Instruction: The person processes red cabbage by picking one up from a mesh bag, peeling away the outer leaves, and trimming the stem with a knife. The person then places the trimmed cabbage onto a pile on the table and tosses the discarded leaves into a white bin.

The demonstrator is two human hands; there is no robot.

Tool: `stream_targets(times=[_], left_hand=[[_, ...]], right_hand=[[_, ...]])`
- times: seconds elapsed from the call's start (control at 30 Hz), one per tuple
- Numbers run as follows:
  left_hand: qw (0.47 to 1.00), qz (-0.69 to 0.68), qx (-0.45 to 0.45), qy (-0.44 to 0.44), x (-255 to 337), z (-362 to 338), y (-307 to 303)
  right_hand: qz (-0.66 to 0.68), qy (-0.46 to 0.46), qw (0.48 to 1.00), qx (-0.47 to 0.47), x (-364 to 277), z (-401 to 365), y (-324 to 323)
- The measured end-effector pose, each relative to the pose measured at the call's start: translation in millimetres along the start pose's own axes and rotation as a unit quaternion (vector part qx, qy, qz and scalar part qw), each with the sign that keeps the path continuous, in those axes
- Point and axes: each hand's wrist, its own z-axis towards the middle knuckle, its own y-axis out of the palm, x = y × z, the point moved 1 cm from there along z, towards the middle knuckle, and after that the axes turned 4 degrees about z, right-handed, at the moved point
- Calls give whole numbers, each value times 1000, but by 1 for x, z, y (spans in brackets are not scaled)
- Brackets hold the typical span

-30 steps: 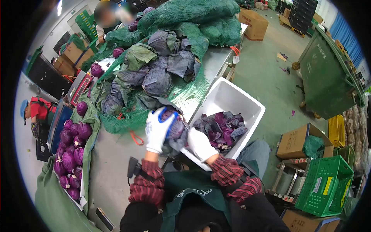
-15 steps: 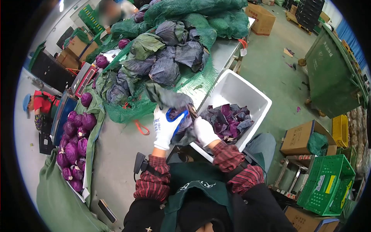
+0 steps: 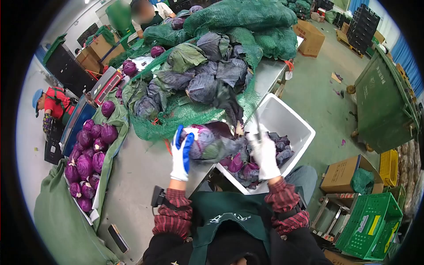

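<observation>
Clenched in my right hand (image 3: 265, 155) is a knife (image 3: 257, 120), blurred, its blade pointing up over the white box. My left hand (image 3: 180, 157), gloved in white and blue like its partner is in white, is against the left side of a purple cabbage (image 3: 202, 140); I can't tell how tightly its fingers close.

Biggest around me is the metal table (image 3: 145, 176), with the cabbage at its near right edge, in front of my body. Off to the right, on the floor, stands a green wheeled bin (image 3: 384, 104). Green netting (image 3: 176, 118) spreads across the table's far part, under and around a heap of dark leafy cabbages (image 3: 201, 87), with full net sacks behind. Just beside the table's right edge, the white box (image 3: 300, 128) holds loose purple leaves (image 3: 236, 164), under my right hand. On my left, a cloth-lined container holds smooth, bright purple cabbages (image 3: 85, 167). Smaller, a dark leaf (image 3: 229, 105) with a pale end lies between the heap and the knife; whether it joins my cabbage, I can't tell.
</observation>
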Motion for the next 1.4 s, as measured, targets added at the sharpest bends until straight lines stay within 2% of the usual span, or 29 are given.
stream_targets(times=[0.03,0.1,0.17,0.2,0.23,0.27,0.3,0.33,0.37,0.4,0.43,0.47,0.5,0.57,0.6,0.63,0.67,0.7,0.73,0.77,0.83,0.9,0.97,1.0,1.23,1.3,1.33,1.37,1.4], left_hand=[[998,44,27,41,3,-8,14],[997,68,45,11,1,-14,33],[996,85,33,18,3,-12,31],[987,155,-9,42,1,-6,20],[971,226,-50,66,1,-3,14],[978,199,-31,55,16,-9,13],[955,256,-20,152,2,-1,1],[982,166,-46,78,0,1,-3],[995,73,-72,1,-2,1,-5],[995,73,-72,1,3,-2,-2],[983,169,-56,50,15,-7,4],[959,263,-39,99,24,-11,11],[959,262,-40,99,27,-15,16],[899,418,-45,122,29,-21,23],[895,432,-44,101,24,-20,23],[895,433,-46,100,13,-19,25],[949,292,-43,111,1,-19,28],[981,145,-37,120,-5,-18,30],[990,98,-58,78,-4,-20,31],[990,98,-57,80,-3,-18,33],[977,183,-36,102,7,-22,37],[980,179,-33,85,10,-27,43],[950,293,-6,104,31,-38,54],[928,342,2,150,30,-37,57],[932,327,35,155,21,-49,68],[904,382,50,186,22,-55,69],[902,378,48,201,19,-57,69],[902,379,50,202,19,-55,66],[914,352,27,200,18,-56,60]], right_hand=[[-24,54,995,-75,-36,-10,2],[-114,56,982,-142,-38,-24,37],[-65,69,989,-115,-7,-20,56],[8,74,989,-131,5,-17,48],[-71,72,993,-56,35,-14,50],[-75,50,996,-8,52,-12,38],[-4,119,993,-4,101,-4,34],[29,225,974,-12,96,-3,15],[-170,163,971,46,102,-1,5],[40,75,994,66,161,4,16],[248,-18,965,84,213,10,29],[-76,-43,995,55,159,1,4],[-158,-42,982,89,145,1,6],[-207,-88,949,221,90,-10,19],[-180,-106,962,179,112,-4,27],[-180,-103,962,178,108,-2,19],[-164,-24,977,131,106,6,10],[-147,54,984,84,101,13,4],[-112,0,990,84,82,17,-2],[-111,-1,990,84,64,16,-5],[-56,29,994,-91,-14,-3,-2],[-70,-133,987,-58,-28,-26,20],[-116,-61,987,-97,-39,-33,38],[-155,-103,981,-51,-39,-36,47],[-176,-116,977,30,-41,-31,50],[-154,-3,988,-20,-40,-12,40],[-157,8,988,-5,-31,-4,39],[-121,-37,992,-14,3,10,44],[-24,40,997,-56,35,22,49]])
